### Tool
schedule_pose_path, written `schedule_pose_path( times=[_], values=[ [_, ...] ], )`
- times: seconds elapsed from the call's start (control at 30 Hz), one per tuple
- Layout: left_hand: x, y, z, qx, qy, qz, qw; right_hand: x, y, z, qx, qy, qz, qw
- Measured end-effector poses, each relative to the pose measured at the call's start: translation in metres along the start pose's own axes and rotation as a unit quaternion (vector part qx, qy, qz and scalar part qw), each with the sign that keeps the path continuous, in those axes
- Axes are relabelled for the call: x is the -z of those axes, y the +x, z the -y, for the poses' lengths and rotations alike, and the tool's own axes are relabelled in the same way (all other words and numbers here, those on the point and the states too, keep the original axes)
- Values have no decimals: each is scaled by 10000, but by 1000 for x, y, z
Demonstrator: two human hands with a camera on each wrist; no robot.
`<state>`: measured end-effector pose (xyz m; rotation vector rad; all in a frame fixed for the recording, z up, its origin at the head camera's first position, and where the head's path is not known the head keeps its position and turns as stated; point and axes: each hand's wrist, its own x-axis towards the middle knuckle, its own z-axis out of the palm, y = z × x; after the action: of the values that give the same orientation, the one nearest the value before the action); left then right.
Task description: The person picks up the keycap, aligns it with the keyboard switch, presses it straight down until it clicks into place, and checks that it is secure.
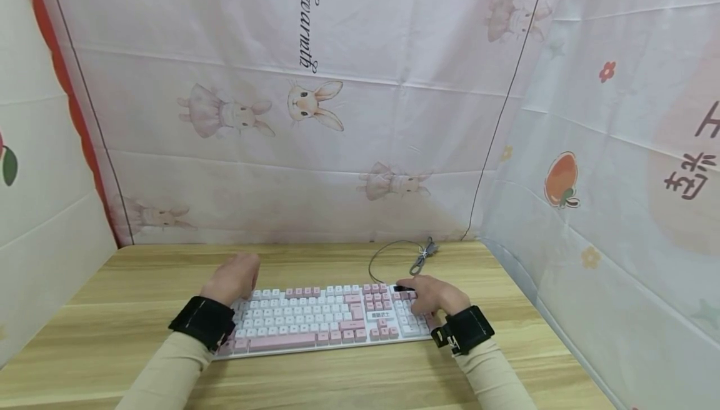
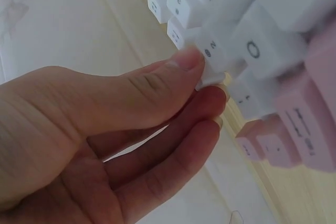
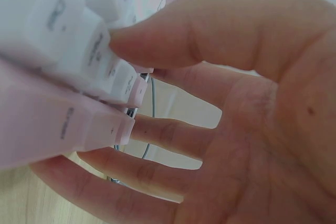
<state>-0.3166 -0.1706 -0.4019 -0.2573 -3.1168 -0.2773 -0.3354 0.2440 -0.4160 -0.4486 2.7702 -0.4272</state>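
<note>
A full-size keyboard with white and pink keycaps lies on the wooden table in the head view. My left hand grips its far left corner; in the left wrist view the thumb touches the number-row keys, with the other fingertips curled at the edge. At the far right corner, my right hand holds the keyboard. The right wrist view shows that thumb on the number-pad keys and the other fingers around the back and side edge, their tips partly hidden.
A grey cable, bundled with a tie, lies behind the keyboard on the right. The wooden table meets a printed curtain at the back, and more printed cloth hangs at the right.
</note>
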Motion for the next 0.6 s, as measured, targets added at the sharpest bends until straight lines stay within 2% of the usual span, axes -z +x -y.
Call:
schedule_pose_path(
  times=[0.27, 0.6],
  values=[
    [-1, -3, -3, -88, 90, -231, 9997, 0, -1, 0, -19, 52, 5, 10000],
    [-5, -1, -6, 52, 78, -195, 9998, -1, -2, 1, 53, 91, 2, 9999]
  ],
)
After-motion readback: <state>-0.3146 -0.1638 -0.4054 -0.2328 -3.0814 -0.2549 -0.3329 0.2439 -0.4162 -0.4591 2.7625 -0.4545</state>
